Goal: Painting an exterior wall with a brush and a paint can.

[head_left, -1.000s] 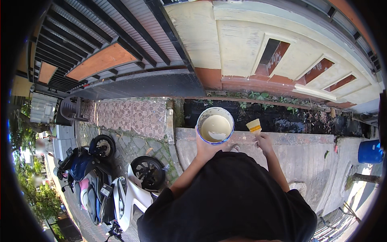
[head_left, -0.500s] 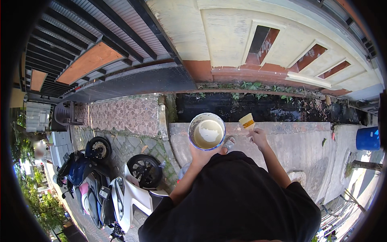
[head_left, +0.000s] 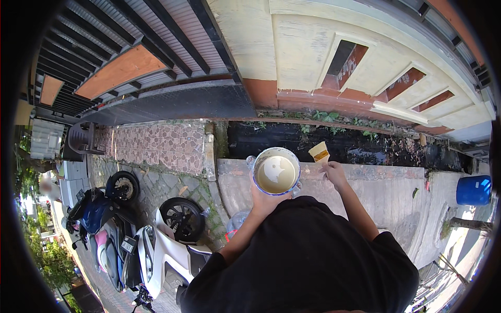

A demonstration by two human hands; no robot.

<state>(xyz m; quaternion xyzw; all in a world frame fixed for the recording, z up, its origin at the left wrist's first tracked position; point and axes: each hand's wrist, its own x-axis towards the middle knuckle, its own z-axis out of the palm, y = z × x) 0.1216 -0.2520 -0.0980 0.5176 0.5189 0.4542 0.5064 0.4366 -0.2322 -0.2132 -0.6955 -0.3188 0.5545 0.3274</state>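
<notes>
A round paint pot (head_left: 271, 153) with a blue rim sits in my left hand (head_left: 267, 203), held from below and at its side in front of my chest. Cream paint (head_left: 284, 178) lies inside, with a paler patch on its surface. To the right, my right hand (head_left: 335, 175) is closed round a flat paintbrush (head_left: 319, 153). Its bristles are cream and its band is orange-brown. The brush points up and away from me, apart from the pot. Most of its handle is hidden by my fingers.
Beyond a dark ditch (head_left: 292, 141) stands a cream-painted wall (head_left: 308, 47) with slanted openings and a red-brown base. Two motorbikes (head_left: 164, 263) are parked at left. A blue barrel (head_left: 474, 190) stands at far right. A clear plastic container (head_left: 236, 221) is beside my left forearm.
The pot has shifted a little to the right in the picture, and the pale patch in the paint looks smaller. The brush stays nearly in place. My sandalled foot is now hidden.
</notes>
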